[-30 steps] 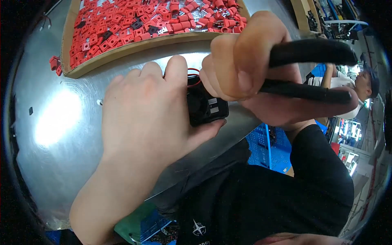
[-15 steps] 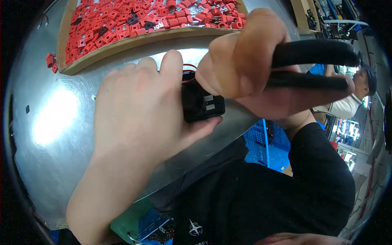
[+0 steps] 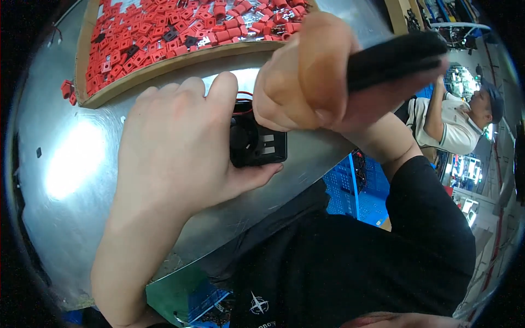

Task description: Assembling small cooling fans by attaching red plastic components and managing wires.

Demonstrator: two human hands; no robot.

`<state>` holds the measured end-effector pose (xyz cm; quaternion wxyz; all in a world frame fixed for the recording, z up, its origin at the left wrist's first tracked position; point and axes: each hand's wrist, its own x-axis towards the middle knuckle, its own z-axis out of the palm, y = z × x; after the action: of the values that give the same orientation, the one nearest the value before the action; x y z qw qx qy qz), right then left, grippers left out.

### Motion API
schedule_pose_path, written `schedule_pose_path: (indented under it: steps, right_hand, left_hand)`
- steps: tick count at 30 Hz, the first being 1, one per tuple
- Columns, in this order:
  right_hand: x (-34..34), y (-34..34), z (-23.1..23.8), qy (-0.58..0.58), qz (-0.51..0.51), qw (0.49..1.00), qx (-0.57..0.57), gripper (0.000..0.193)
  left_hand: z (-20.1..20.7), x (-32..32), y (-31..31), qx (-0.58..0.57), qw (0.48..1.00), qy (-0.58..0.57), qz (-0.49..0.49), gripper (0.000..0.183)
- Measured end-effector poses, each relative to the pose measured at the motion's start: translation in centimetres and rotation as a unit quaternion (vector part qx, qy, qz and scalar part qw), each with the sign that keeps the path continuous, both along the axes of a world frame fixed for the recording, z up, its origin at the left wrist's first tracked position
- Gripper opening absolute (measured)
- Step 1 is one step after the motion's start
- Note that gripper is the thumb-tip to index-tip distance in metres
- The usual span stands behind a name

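My left hand (image 3: 175, 147) grips a small black square fan (image 3: 257, 145) with a red wire, holding it above the shiny metal table (image 3: 71, 180). My right hand (image 3: 311, 82) is closed around the black handles of a plier-like tool (image 3: 399, 54), squeezed together. The tool's tip is hidden behind my fingers, right at the fan's top edge. Both hands touch over the fan.
A wooden-rimmed tray (image 3: 164, 64) heaped with several small red square parts and a few black ones lies at the table's far side. Two red parts (image 3: 68, 90) sit loose left of it. Blue crates (image 3: 355, 186) stand below the table edge. Another person (image 3: 465, 120) is at the right.
The tool's handles have closed together. Both hands and the fan have shifted slightly down and left in view.
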<state>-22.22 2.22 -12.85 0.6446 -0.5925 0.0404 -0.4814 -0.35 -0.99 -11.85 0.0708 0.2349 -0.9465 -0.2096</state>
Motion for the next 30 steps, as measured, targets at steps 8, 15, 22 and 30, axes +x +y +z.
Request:
schedule_pose_path:
  steps: [8,15,22,30]
  right_hand:
    - [0.8,0.3,-0.7,0.024,-0.061,0.998,-0.003,0.071]
    - [2.1,0.3,-0.5,0.059,-0.134,0.989,0.019,0.059]
    - [3.2,2.3,0.1,0.095,-0.213,0.971,0.046,0.047]
    - [3.7,2.4,1.5,0.106,-0.168,0.978,0.06,0.103]
  left_hand:
    - [0.3,0.2,0.7,0.001,0.999,-0.035,0.038,0.07]
    - [0.1,0.3,0.5,-0.012,0.999,-0.033,0.03,0.063]
    - [0.1,0.2,0.6,-0.016,1.0,-0.02,0.019,0.05]
    - [-0.6,0.4,0.3,0.049,0.99,0.126,0.039,0.056]
